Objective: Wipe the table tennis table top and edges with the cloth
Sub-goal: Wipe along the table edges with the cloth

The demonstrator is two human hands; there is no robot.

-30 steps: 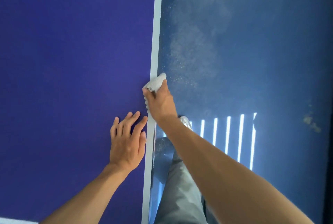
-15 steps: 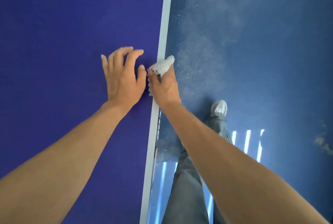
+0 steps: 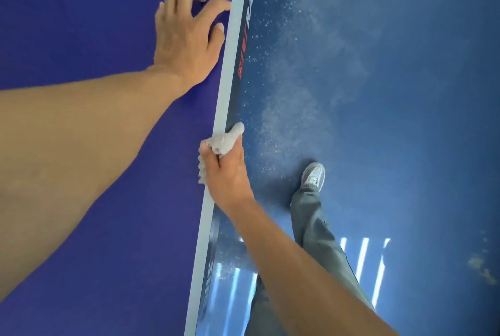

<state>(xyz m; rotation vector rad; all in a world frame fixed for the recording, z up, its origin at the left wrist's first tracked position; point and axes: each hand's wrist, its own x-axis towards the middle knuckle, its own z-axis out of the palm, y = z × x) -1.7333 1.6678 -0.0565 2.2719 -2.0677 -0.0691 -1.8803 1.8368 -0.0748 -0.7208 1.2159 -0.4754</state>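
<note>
Surface: deep blue-violet table top (image 3: 81,24) fills the left half of the view, bounded by a pale edge line (image 3: 226,73) running diagonally; beyond it we see the dark side edge (image 3: 244,40) with red and white lettering, not legible to us. To the right, lower down, is a glossy blue floor (image 3: 392,78) with a whitish speckled smear and several bright light stripes (image 3: 362,257) reflected in it. One grey shoe (image 3: 313,174) and one grey trouser leg (image 3: 319,238) stand on the floor beside the table; the right forearm crosses in front of the leg and hides its lower part. Left hand (image 3: 184,38): palm down on the table top, fingers bent and arched, thumb apart from them, holding nothing; the index fingertip (image 3: 226,5) reaches the pale edge line. Right hand (image 3: 227,176): fingers curled tightly around one bunched white cloth (image 3: 226,140), gripping it against the table's edge, with cloth sticking out ahead of the thumb and a fringe hanging out on the table-top side. Whether the fingers under the edge touch the side face, we cannot tell. Count: two hands, one cloth, one shoe, one leg.
</note>
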